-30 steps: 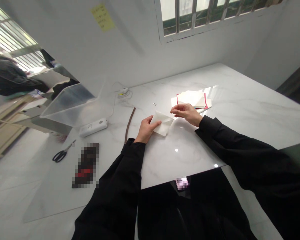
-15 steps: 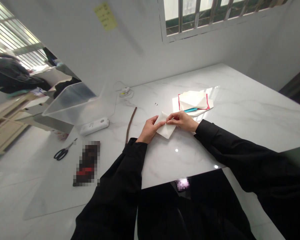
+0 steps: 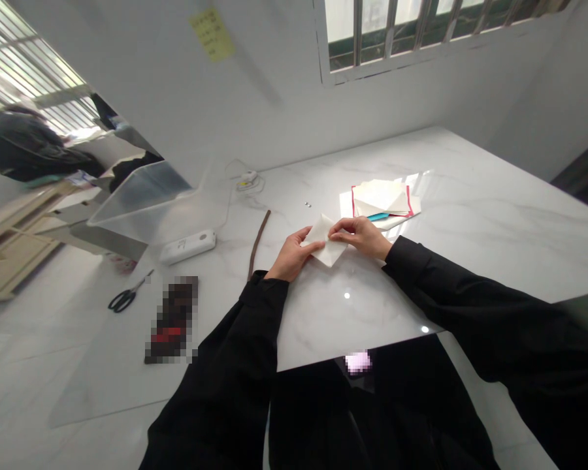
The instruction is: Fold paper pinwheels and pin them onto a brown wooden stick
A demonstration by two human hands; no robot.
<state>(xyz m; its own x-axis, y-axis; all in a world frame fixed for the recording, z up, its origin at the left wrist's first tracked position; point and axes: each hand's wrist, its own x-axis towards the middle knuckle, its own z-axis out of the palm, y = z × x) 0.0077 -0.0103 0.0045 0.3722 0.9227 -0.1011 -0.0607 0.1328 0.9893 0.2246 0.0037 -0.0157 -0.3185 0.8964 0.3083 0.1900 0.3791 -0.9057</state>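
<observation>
Together, left hand (image 3: pixel 291 256) and right hand (image 3: pixel 367 237) pinch one cream paper (image 3: pixel 330 254), each grip closed

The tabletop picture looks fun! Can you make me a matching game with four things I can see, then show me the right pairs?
Things:
1. Folded paper
2. Scissors
3. Sticky note
4. Thin strip

Clues:
A. Yellow, up on the wall
B. Brown, lying on the table
C. Held in the left hand, with the right hand touching it too
D. Has black handles

Right pairs: 1-C, 2-D, 3-A, 4-B
</observation>
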